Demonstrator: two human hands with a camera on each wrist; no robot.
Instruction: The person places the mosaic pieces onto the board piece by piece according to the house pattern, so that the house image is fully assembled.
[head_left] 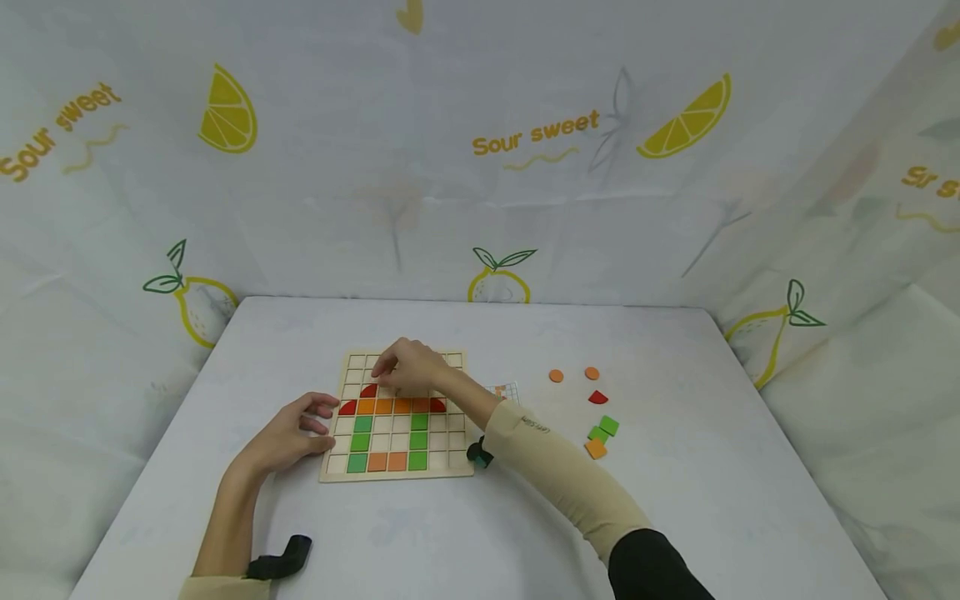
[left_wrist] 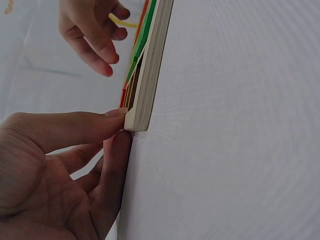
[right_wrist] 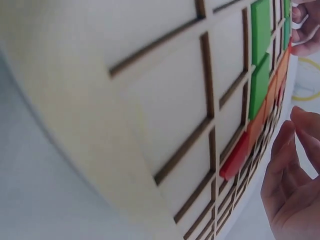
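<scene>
The left hand [head_left: 288, 433], fingers spread, is touching the wooden grid board [head_left: 456, 442] lying on the surface [head_left: 405, 533]; the right hand [head_left: 412, 368], loosely curved and empty, is hovering over it near a red quarter-circle tile [head_left: 368, 391].

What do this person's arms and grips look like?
The left grip and right grip are bare human hands. The right sleeve is beige with a small dark marking, black farther up. The left sleeve is beige; a curved black attachment sits beside it.
</scene>
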